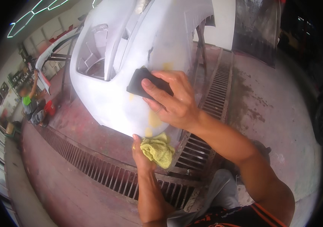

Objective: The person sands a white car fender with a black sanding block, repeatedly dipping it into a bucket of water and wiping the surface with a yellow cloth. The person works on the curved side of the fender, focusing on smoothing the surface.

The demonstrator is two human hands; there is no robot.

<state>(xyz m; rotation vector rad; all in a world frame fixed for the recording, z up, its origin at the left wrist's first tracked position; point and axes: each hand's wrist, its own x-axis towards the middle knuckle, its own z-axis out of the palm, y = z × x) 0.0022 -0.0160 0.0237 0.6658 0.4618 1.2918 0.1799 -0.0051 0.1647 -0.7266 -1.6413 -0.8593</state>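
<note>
While the right hand (177, 101) grips a black block (138, 78) on the bumper (110, 104), forearm (222, 137) slanting, left hand (141, 158) clasping yellow cloth (158, 150)

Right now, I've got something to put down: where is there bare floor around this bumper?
Bare floor lies between the right grate and the dark wheel, stained near the grate, and at lower left between the front grate and the pale kerb. It is crowded at the white bumper: the right hand holds a black block, the left hand a greenish cloth.
</note>
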